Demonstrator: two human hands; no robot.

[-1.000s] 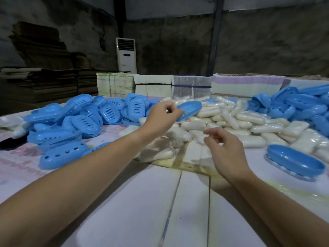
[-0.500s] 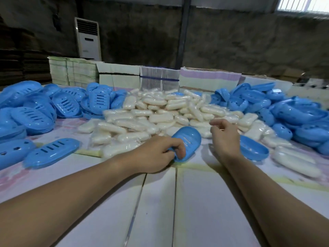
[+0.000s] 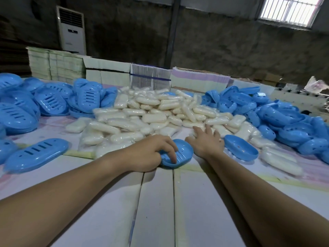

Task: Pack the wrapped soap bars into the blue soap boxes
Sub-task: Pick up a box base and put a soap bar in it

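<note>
Head view: left hand (image 3: 147, 154) grips the blue soap box (image 3: 179, 155) at centre; right hand (image 3: 206, 139), fingers spread, should take one near wrapped soap bar (image 3: 199, 124).

No text, label, brand or number can be read anywhere. The standing air conditioner (image 3: 72, 31) carries a small dark panel, too blurred to make out. The crumpled bag (image 3: 316, 85) at the far right shows pink marks that cannot be deciphered. The stacked cartons (image 3: 106, 72) bear no legible print.
</note>
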